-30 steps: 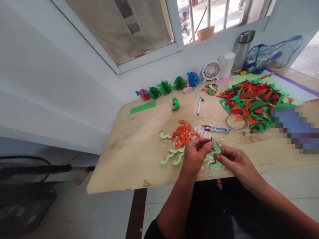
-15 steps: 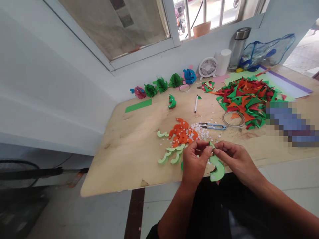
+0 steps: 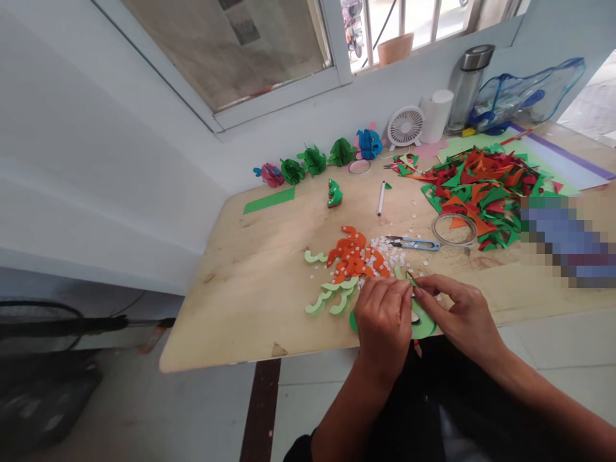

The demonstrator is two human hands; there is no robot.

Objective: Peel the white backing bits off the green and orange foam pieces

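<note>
Near orange cutouts (image 3: 353, 260), white bits (image 3: 395, 256) and blue snips (image 3: 403, 242), right fingers (image 3: 432, 304) pinch a green piece (image 3: 425, 326) — left fingers (image 3: 387, 296) curled, grip hidden.

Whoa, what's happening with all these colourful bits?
Someone is working on a curved green piece at the table edge. The right hand pinches it; the left hand is curled against it, fingertips hidden. Orange pieces dotted with white squares lie nearby, and a heap of colourful scraps sits farther right.
</note>
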